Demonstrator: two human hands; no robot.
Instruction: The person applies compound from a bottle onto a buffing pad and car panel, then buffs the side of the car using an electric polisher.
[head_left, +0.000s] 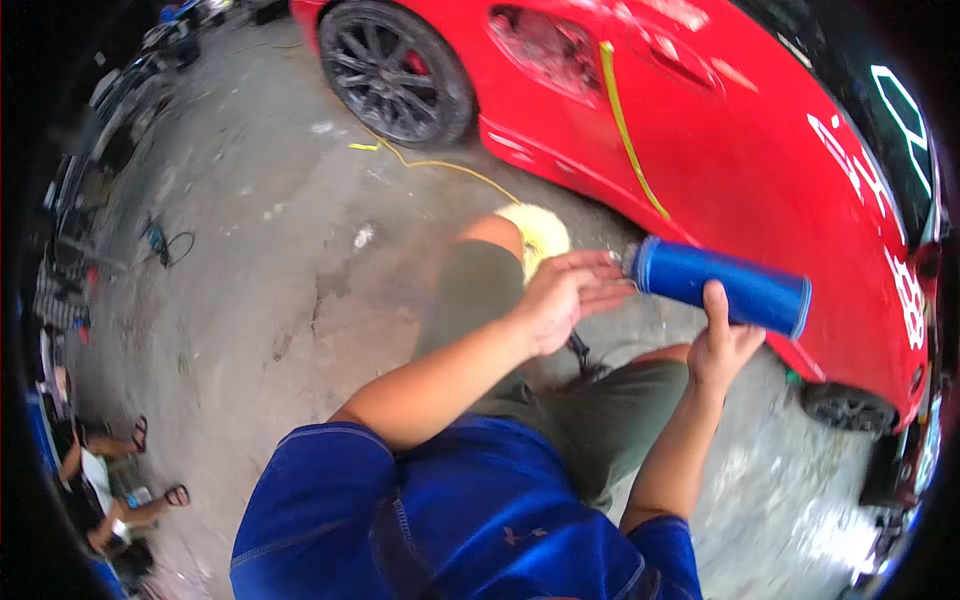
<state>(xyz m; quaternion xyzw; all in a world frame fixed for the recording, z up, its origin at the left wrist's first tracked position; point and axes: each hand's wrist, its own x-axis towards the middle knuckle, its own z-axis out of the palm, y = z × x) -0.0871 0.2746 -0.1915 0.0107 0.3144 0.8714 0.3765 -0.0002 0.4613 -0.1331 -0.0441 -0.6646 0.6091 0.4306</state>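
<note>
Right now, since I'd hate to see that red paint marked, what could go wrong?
The blue cylinder, tilted in the right hand, could slip and perhaps mark the red car. Anything leaking from its end by the left hand might drip onto the floor. The yellow cord on the floor might trip someone.

One mark can be made out: a small pale logo point(525, 536) on the front of the blue shirt point(455, 520), below the grip of the right hand point(715, 345) on the blue cylinder point(745, 288), toward the wearer's body. Its interlocked curves look like the Under Armour emblem, though at this size and blur that reading is not certain. No words or numbers can be read on the cylinder in the grip, nor on the red car point(700, 130) beyond it.
</note>
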